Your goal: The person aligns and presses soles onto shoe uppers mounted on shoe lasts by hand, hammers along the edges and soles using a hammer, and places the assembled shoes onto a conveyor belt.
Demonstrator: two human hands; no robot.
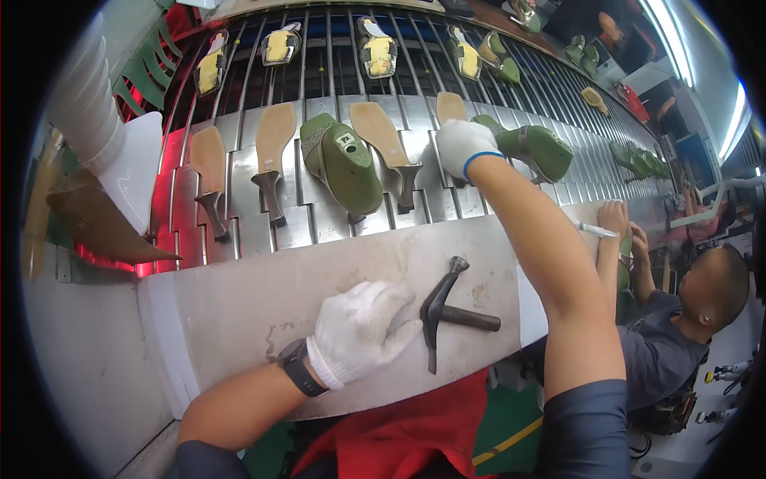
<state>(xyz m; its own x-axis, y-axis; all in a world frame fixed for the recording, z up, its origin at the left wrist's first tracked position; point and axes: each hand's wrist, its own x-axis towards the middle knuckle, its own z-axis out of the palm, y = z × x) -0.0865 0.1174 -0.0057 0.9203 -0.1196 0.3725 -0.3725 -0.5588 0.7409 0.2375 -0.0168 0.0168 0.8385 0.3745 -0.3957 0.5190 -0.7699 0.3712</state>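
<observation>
Here, a red cloth (pixel 399 435) hangs below the near edge of a pale, stained bench (pixel 239 295). The left hand (pixel 363 327), in a white knitted glove with a dark watch (pixel 302 371) at its wrist, is over the bench; its fingers are loosely curved, with a gap between the thumb and the forefinger and nothing visible between them. Just to its right a dark hammer (pixel 444 310) lies on the bench, its handle pointing right.

Farther on, beyond the bench, runs a conveyor of metal slats (pixel 307 223). The right arm stretches over to it, and the right hand (pixel 464 148), gloved in white with a blue cuff, covers the lower part of a tan sole (pixel 451 105). Its fingers are hidden, so I cannot tell whether they pinch the piece. Left of it lie three heeled soles (pixel 274 140), a green shoe last (pixel 347 172) between two of them; another green last (pixel 546 152) is just right of the hand. At right, a co-worker in a dark shirt (pixel 666 343) sits by the bench.

Farthest, yellow-and-black shoe parts (pixel 377 52) rest in a row on dark rails.
</observation>
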